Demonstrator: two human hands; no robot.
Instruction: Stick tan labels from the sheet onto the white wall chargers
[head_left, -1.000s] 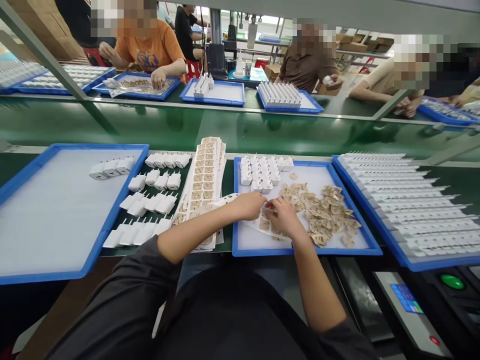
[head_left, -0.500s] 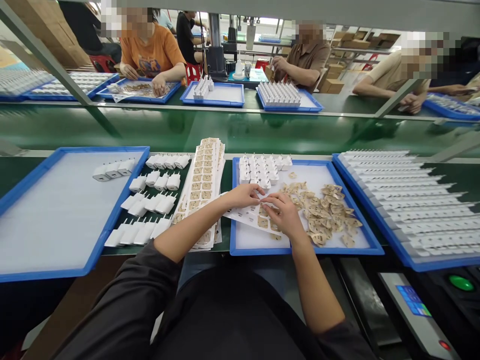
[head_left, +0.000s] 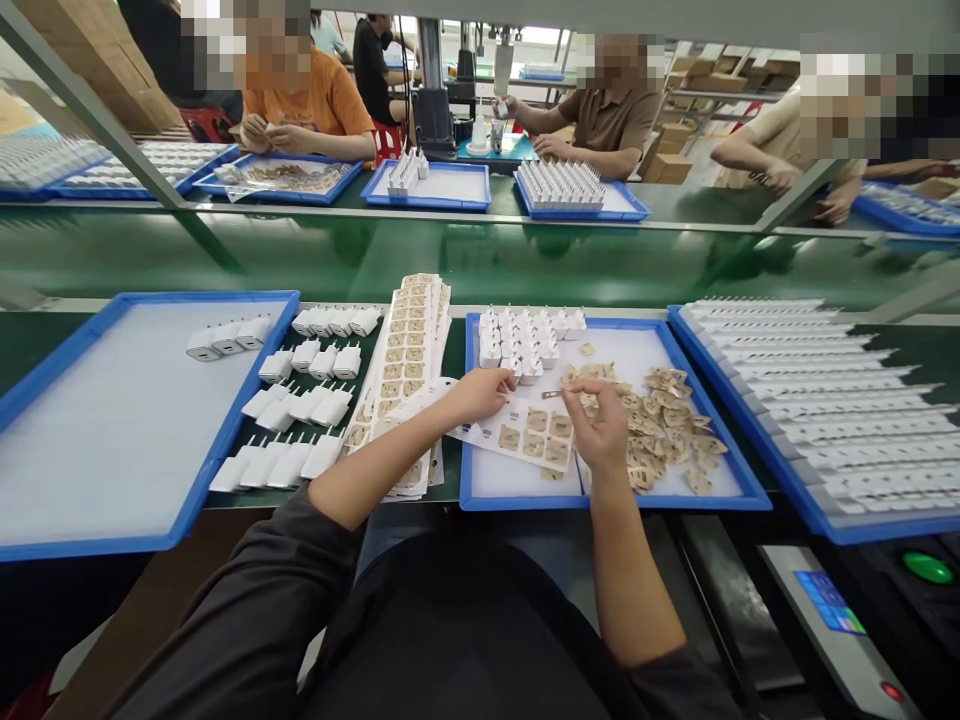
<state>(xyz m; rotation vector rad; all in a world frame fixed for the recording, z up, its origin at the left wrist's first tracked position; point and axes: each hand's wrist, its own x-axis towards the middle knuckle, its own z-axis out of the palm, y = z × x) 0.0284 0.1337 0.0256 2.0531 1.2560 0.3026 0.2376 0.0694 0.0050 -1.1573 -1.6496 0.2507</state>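
My right hand is closed in a pinch on a small tan sticker, held above the middle blue tray. My left hand is closed with its fingertips together beside white charger plugs that stand at the tray's back left; what it holds, if anything, I cannot make out. Below and between both hands a white sticker sheet with tan stickers lies across the tray. Loose tan pieces are heaped to the right of my right hand.
Stacked sticker sheets lie left of the tray, beside rows of white chargers. A blue tray at left holds three chargers. The right tray carries rows of white chargers. Co-workers sit across the green belt.
My hands have moved apart from where they met. The right hand has shifted right with the small sticker in its pinch; the left has moved slightly left. The sheet's stickers are more exposed.
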